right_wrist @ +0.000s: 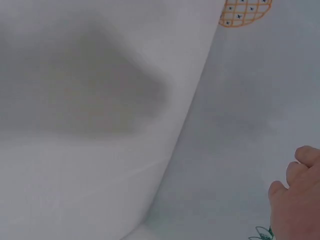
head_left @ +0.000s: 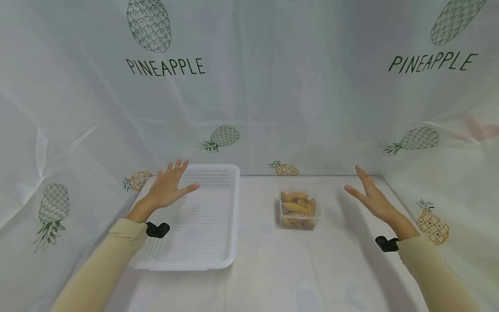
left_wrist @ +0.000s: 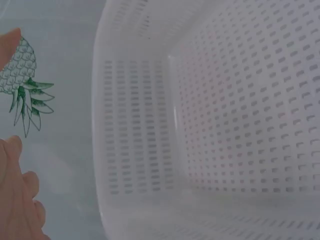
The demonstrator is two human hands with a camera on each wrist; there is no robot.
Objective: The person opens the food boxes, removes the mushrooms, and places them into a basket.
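Observation:
Over the left side of a white perforated plastic basket (head_left: pixel 235 216), my left hand (head_left: pixel 167 187) hovers with its fingers spread and holds nothing. In the left wrist view the basket's slotted wall (left_wrist: pixel 135 125) fills the middle, with part of the hand (left_wrist: pixel 20 195) at the left edge. My right hand (head_left: pixel 370 197) is raised above the right part of the table, fingers extended, nothing in it. Between the hands stands a clear plastic box (head_left: pixel 296 223) containing several yellow-brown, finger-shaped pieces (head_left: pixel 295 207). Neither hand touches the box.
The table (head_left: pixel 269 268) has a pale cloth. A white curtain (head_left: pixel 273 108) printed with pineapples hangs behind it and along both sides, close to the table's edges. Black wrist cameras sit on both wrists.

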